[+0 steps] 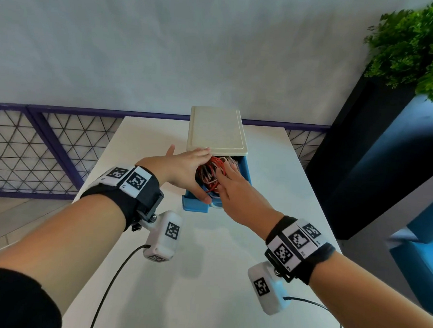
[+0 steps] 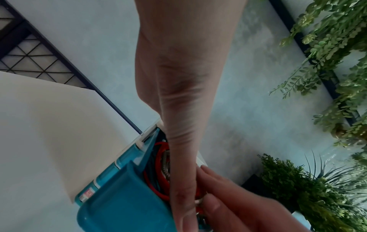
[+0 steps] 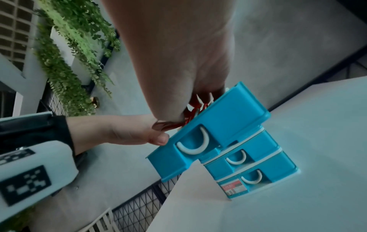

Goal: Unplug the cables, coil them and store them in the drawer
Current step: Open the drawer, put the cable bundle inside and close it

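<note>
A small blue drawer unit with a cream top stands on the white table. Its top drawer is pulled out and holds coiled red and braided cables. My left hand reaches in from the left, its fingers lying flat over the coils and its thumb at the drawer's front corner. From the right, my right hand presses straight fingers down on the cables. In the right wrist view the two lower drawers are closed. The left wrist view shows red loops beside my left hand.
A dark planter box with a leafy green plant stands just right of the table. A purple-framed mesh railing runs behind and to the left. Black leads from the wrist cameras hang over the near table.
</note>
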`<state>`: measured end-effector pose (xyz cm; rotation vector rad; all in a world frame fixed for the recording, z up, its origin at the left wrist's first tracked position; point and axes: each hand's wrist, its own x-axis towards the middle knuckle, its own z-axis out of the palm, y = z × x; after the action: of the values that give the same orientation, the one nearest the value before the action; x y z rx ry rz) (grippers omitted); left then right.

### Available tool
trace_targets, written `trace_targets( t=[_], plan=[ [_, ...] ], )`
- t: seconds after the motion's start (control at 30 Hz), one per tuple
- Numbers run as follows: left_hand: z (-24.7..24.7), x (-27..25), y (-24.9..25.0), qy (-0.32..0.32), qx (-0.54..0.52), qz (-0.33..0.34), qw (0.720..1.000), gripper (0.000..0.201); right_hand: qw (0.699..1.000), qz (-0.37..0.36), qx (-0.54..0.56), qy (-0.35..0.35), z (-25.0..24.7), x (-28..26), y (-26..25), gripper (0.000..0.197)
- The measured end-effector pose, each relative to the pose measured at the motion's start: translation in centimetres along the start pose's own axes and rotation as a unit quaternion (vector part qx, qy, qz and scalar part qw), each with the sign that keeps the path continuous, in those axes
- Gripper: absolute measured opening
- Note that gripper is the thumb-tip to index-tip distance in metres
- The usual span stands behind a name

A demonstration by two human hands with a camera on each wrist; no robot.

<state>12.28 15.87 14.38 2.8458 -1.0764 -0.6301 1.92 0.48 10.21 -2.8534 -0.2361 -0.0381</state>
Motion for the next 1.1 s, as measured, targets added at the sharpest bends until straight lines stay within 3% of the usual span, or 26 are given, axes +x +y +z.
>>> trace_targets(
  t=[0.13,0.27,0.4,0.5,0.67,0.83,0.97,1.1],
  plan=[
    [0.0,0.1,0.1,0.003,0.017,0.001,1.000,0.131,0.986,-0.027,-0.146,-0.074,0.1,0.4,0.4,0.055],
    [-0.1,0.0,0.5,0.018,0.035,0.001,0.999,0.129,0.986,0.051,-0.115,-0.114,-0.6,1.6,-0.4,0.070],
    [-0.6,0.2,0.5,0.035,0.047,0.003,0.998,0.125,0.980,0.084,-0.122,-0.134,-1.1,2.7,-1.5,0.077],
    [-0.9,0.5,0.5,0.058,0.027,0.017,0.998,0.110,0.982,0.093,-0.119,-0.116,-1.0,3.5,-1.6,0.069],
    [-1.2,1.2,0.4,0.105,-0.020,0.029,0.994,0.090,0.991,0.103,-0.087,-0.020,-1.5,4.7,-0.6,0.029],
    [-1.7,2.0,0.0,0.127,-0.012,0.038,0.991,0.087,0.994,0.070,-0.063,0.047,-1.7,5.4,0.9,0.026],
    [-1.9,2.5,-0.3,0.120,-0.071,0.046,0.989,0.079,0.989,0.046,0.016,0.138,-2.4,6.6,2.0,0.027],
    [-2.0,3.1,-0.6,0.127,-0.061,0.053,0.989,0.070,0.996,0.035,0.010,0.081,-2.6,7.8,2.7,0.030]
  ],
)
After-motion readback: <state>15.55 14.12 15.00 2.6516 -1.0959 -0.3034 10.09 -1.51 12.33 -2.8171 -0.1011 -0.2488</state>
